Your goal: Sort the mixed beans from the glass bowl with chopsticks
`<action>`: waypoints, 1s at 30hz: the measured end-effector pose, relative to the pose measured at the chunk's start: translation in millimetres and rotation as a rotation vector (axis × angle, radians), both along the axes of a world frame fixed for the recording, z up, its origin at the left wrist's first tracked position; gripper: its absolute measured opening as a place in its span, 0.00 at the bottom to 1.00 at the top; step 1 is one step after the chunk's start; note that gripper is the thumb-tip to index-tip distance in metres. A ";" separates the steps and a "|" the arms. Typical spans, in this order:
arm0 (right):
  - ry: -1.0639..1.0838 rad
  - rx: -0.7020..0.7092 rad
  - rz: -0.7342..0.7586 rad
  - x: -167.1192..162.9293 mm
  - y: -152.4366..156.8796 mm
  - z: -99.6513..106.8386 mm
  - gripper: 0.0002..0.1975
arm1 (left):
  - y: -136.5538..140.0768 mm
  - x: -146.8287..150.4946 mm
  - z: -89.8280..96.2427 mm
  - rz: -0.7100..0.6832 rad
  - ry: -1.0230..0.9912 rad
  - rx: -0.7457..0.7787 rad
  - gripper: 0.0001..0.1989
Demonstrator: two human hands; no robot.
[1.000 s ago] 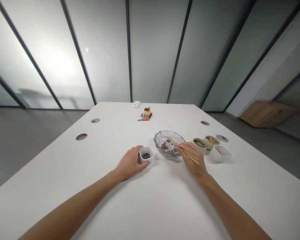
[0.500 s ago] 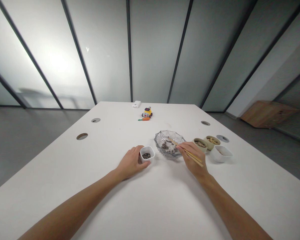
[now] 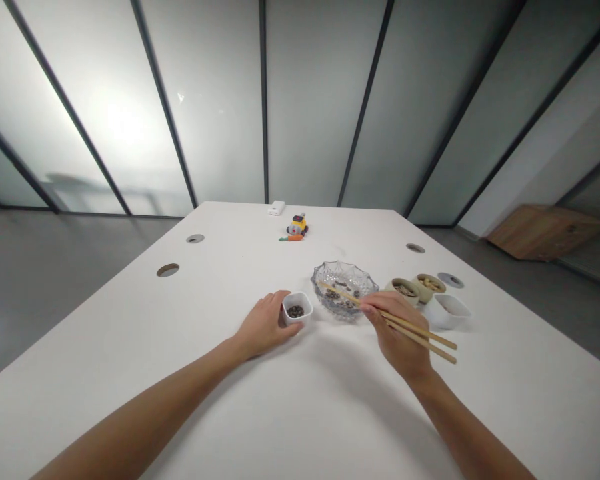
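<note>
My left hand (image 3: 265, 325) grips a small white cup (image 3: 307, 319) from its left side, thumb along the near wall. Small dark bead-like pieces (image 3: 295, 311) lie inside the cup, which stands on the table. In my right hand (image 3: 400, 333) is a pair of chopsticks (image 3: 425, 335), their thick ends pointing down to the right. Their tips reach over the clear glass bowl (image 3: 323, 270), just right of the cup. Several dark pieces are spread on the bowl's bottom; whether the tips pinch one is too small to tell.
Two beige cups (image 3: 423, 293) with small contents and a white container (image 3: 443, 320) stand right of the glass bowl. Farther back are a toy car (image 3: 297, 225), a toy carrot (image 3: 294, 238) and a white box (image 3: 277, 208). Round holes (image 3: 168, 270) pierce the white table (image 3: 220, 300).
My right hand has shifted slightly right and turned, so the chopsticks lie flatter and their tips sit farther left over the bowl. My left hand stays on the white cup.
</note>
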State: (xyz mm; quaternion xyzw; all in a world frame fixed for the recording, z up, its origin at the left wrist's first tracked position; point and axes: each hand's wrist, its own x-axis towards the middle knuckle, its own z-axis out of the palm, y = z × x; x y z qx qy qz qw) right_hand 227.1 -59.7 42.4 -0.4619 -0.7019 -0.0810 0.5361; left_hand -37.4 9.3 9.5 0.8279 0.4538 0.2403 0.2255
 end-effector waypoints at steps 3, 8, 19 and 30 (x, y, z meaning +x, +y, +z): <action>-0.033 0.036 -0.023 14.4 12.2 -11.5 0.08 | 0.7 -0.9 -1.2 -0.002 0.006 -0.004 0.25; -0.045 -0.079 0.034 31.9 29.4 -33.5 0.09 | 0.7 -1.5 -0.9 -0.004 -0.006 -0.019 0.24; -0.097 -0.147 0.114 35.9 35.2 -43.5 0.08 | 1.2 -1.2 -1.4 -0.012 -0.015 -0.007 0.24; 0.026 0.083 -0.046 13.2 15.4 -9.5 0.07 | 0.8 -0.7 -0.7 -0.006 0.003 -0.018 0.24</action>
